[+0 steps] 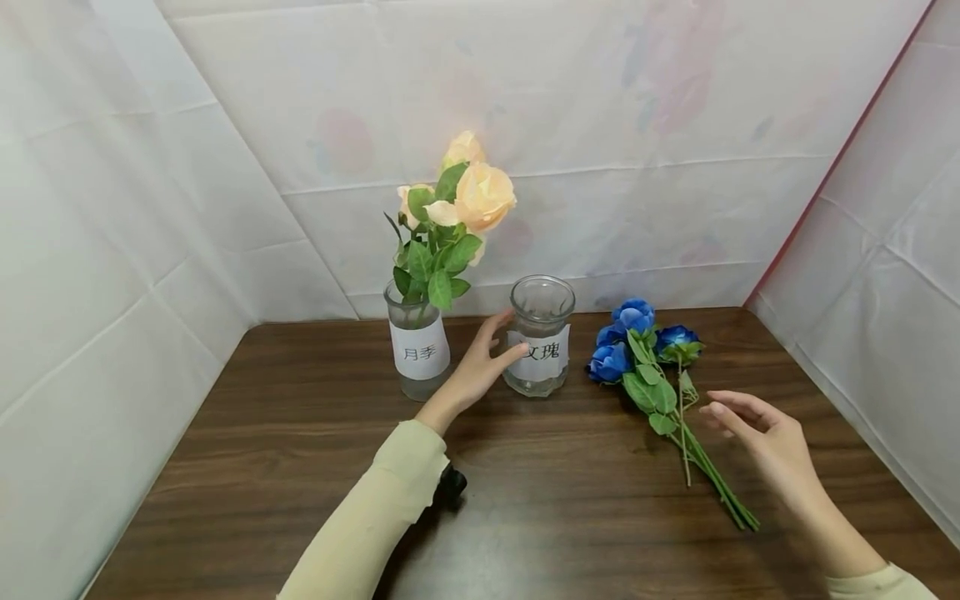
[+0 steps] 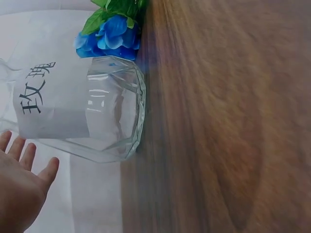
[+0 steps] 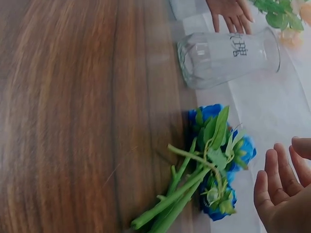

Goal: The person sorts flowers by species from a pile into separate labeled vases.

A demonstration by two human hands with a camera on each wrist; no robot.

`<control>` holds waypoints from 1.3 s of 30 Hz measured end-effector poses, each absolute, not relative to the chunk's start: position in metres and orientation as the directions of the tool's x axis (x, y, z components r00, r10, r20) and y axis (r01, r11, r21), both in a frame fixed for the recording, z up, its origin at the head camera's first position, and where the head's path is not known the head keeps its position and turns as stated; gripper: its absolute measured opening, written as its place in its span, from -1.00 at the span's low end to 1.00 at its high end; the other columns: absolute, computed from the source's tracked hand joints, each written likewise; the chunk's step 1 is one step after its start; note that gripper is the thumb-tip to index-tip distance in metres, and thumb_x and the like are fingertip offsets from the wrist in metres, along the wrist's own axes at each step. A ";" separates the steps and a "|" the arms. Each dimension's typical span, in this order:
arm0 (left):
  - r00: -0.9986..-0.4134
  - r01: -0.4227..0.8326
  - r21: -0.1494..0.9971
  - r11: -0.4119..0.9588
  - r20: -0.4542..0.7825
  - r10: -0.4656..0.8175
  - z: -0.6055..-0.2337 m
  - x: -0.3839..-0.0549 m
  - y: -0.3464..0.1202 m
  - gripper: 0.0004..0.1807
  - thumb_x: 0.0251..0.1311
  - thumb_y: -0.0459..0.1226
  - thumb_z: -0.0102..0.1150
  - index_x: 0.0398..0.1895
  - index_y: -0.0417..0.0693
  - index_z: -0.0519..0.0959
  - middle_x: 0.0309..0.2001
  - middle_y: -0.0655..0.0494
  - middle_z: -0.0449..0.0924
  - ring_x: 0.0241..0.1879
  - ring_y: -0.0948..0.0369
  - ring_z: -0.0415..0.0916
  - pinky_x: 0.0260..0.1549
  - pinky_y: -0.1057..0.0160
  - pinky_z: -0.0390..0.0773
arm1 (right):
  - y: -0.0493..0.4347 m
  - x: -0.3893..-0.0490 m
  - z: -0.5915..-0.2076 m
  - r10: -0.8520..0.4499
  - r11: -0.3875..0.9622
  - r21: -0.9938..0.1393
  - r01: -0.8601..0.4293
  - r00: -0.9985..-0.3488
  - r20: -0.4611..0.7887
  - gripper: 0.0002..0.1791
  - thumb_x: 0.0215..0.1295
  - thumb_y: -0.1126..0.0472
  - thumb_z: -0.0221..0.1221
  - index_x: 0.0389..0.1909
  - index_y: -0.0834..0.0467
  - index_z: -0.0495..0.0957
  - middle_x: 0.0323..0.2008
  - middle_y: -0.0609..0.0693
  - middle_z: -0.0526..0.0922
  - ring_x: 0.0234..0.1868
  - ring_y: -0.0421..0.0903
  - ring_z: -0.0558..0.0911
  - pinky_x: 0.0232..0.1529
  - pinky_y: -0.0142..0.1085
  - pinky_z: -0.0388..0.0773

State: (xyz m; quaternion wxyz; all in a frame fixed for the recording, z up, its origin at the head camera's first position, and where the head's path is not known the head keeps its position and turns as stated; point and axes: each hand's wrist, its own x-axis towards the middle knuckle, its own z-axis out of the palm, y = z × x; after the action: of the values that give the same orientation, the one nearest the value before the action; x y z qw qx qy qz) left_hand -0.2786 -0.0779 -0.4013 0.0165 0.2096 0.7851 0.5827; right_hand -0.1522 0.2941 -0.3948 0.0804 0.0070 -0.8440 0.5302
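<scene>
A glass vase (image 1: pixel 542 312) with a white paper label (image 1: pixel 551 357) stands upright near the back of the table. At its left side is my left hand (image 1: pixel 478 365), thumb and fingers spread; in the left wrist view these fingers (image 2: pixel 28 156) are extended beside the glass. Blue roses (image 1: pixel 651 379) with green leaves and long stems lie to the right of the vase, blooms toward the back. My right hand (image 1: pixel 768 437) hovers just right of the stems, fingers loosely bent and holding nothing. The right wrist view shows its fingers (image 3: pixel 276 177) apart from the blooms (image 3: pixel 218 201).
Left of the labelled vase, a second glass vase (image 1: pixel 420 387) holds peach roses (image 1: pixel 483 198) and also bears a paper label. White patterned cloth (image 1: pixel 600 208) hangs behind and beside the brown wooden table (image 1: pixel 525 517). A black object (image 1: pixel 452 485) shows under the left wrist.
</scene>
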 end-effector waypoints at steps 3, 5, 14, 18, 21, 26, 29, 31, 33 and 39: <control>-0.923 0.277 0.930 0.243 0.186 0.338 -0.399 -0.284 -0.072 -0.17 0.40 -0.07 0.13 0.58 -0.05 -0.05 0.51 -0.04 0.04 0.49 0.09 -0.01 0.41 0.05 0.10 | 0.298 -0.153 -0.398 0.083 0.436 -0.897 -0.078 -0.989 0.126 -0.64 0.46 0.07 0.15 0.18 0.11 0.56 -0.18 -0.30 0.73 -0.21 -0.31 0.69 -0.25 -0.45 0.59; -0.926 0.265 0.934 0.241 0.178 0.332 -0.399 -0.288 -0.069 -0.15 0.38 -0.05 0.15 0.58 -0.01 -0.05 0.51 -0.04 0.05 0.48 0.08 0.02 0.40 0.06 0.13 | 0.300 -0.154 -0.401 0.089 0.434 -0.898 -0.066 -0.989 0.116 -0.64 0.46 0.06 0.15 0.18 0.09 0.57 -0.18 -0.31 0.73 -0.21 -0.30 0.69 -0.26 -0.43 0.59; -0.913 0.309 0.935 0.175 0.240 0.330 -0.400 -0.302 -0.063 -0.27 0.35 -0.20 0.20 0.53 0.09 0.16 0.45 0.04 0.23 0.43 0.08 0.13 0.38 0.00 0.15 | 0.307 -0.161 -0.413 0.105 0.404 -0.915 -0.003 -0.993 0.050 -0.63 0.46 0.02 0.16 0.16 0.09 0.58 -0.21 -0.32 0.72 -0.21 -0.28 0.69 -0.25 -0.37 0.60; -0.912 0.313 0.934 0.175 0.244 0.328 -0.403 -0.307 -0.063 -0.30 0.35 -0.16 0.21 0.52 0.07 0.20 0.42 0.00 0.28 0.42 0.03 0.17 0.37 -0.03 0.16 | 0.309 -0.167 -0.419 0.113 0.416 -0.909 0.018 -0.993 0.032 -0.53 0.45 -0.01 0.16 0.18 0.25 0.54 -0.23 -0.32 0.72 -0.24 -0.31 0.68 -0.25 -0.38 0.62; -0.916 0.307 0.936 0.175 0.240 0.323 -0.406 -0.311 -0.064 -0.31 0.36 -0.14 0.21 0.51 0.07 0.22 0.42 -0.02 0.29 0.41 0.01 0.18 0.37 -0.03 0.18 | 0.308 -0.172 -0.424 0.120 0.430 -0.902 0.043 -0.993 0.011 -0.43 0.44 -0.03 0.16 0.20 0.37 0.49 -0.25 -0.28 0.72 -0.27 -0.31 0.68 -0.25 -0.39 0.63; -0.921 0.302 0.939 0.162 0.244 0.305 -0.410 -0.314 -0.064 -0.33 0.35 -0.18 0.22 0.49 0.04 0.26 0.41 0.03 0.32 0.40 0.04 0.21 0.34 0.03 0.25 | 0.304 -0.181 -0.432 0.120 0.439 -0.893 0.102 -0.991 -0.055 -0.34 0.42 -0.08 0.17 0.24 0.42 0.45 -0.18 -0.09 0.73 -0.26 -0.29 0.67 -0.21 -0.37 0.64; -0.920 0.296 0.943 0.151 0.240 0.310 -0.411 -0.315 -0.064 -0.34 0.36 -0.19 0.21 0.49 0.03 0.26 0.40 0.07 0.33 0.41 0.08 0.20 0.34 0.05 0.25 | 0.301 -0.186 -0.436 0.124 0.436 -0.889 0.140 -0.988 -0.094 -0.30 0.40 -0.11 0.18 0.25 0.42 0.44 -0.11 0.02 0.71 -0.25 -0.29 0.67 -0.19 -0.36 0.64; -0.918 0.292 0.945 0.146 0.234 0.320 -0.412 -0.315 -0.063 -0.34 0.38 -0.18 0.19 0.50 0.03 0.24 0.41 0.09 0.32 0.42 0.12 0.19 0.34 0.05 0.24 | 0.300 -0.190 -0.437 0.136 0.436 -0.885 0.164 -0.984 -0.116 -0.29 0.39 -0.13 0.19 0.23 0.43 0.45 -0.11 0.03 0.71 -0.27 -0.30 0.66 -0.19 -0.36 0.64; -0.916 0.288 0.947 0.143 0.229 0.329 -0.413 -0.315 -0.062 -0.33 0.39 -0.17 0.17 0.51 0.00 0.21 0.43 0.09 0.30 0.43 0.14 0.17 0.36 0.04 0.22 | 0.298 -0.193 -0.437 0.149 0.436 -0.880 0.187 -0.980 -0.134 -0.28 0.37 -0.14 0.20 0.21 0.43 0.47 -0.12 0.03 0.71 -0.28 -0.29 0.66 -0.20 -0.35 0.64; -0.921 0.270 0.953 0.137 0.214 0.326 -0.415 -0.314 -0.061 -0.35 0.42 -0.15 0.14 0.52 0.06 0.19 0.44 0.12 0.28 0.41 0.18 0.18 0.37 0.04 0.19 | 0.297 -0.198 -0.436 0.196 0.454 -0.849 0.270 -0.960 -0.200 -0.22 0.30 -0.22 0.23 0.14 0.44 0.49 -0.24 -0.02 0.72 -0.34 -0.24 0.66 -0.26 -0.32 0.65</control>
State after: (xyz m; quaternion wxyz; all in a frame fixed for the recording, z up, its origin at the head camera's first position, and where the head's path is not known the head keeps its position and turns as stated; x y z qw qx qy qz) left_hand -0.3136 -0.0607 -0.4145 0.0223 0.1974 0.7537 0.6265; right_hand -0.1984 0.2966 -0.4363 -0.0366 -0.1365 -0.8518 0.5044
